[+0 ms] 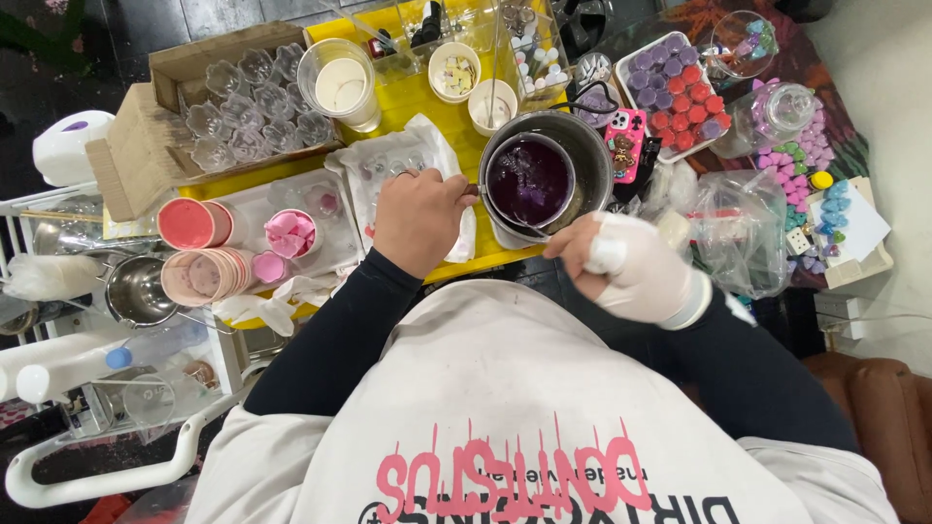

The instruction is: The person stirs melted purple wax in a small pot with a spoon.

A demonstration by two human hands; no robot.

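Fingers of the left hand (pixel 419 219) are gripping the handle of the purple-filled pot (pixel 529 180); right hand (pixel 636 267), bandaged, is curling closed, holding nothing visible; keeping it level is avoiding spills.

Cardboard box (pixel 136 146) — brown, open-topped, at the far left of the yellow table, holding clear flower-shaped moulds. Clear plastic tray (pixel 680 92), rectangular, far right of the metal pot, packed with rows of purple and red pieces; just below it a crumpled clear plastic bag (pixel 743 228), and beside that a shallow pale box lid (pixel 854 262) carrying blue and purple pieces. Phone (pixel 625 144) — pink decorated case facing up, screen hidden — lies just right of the pot.
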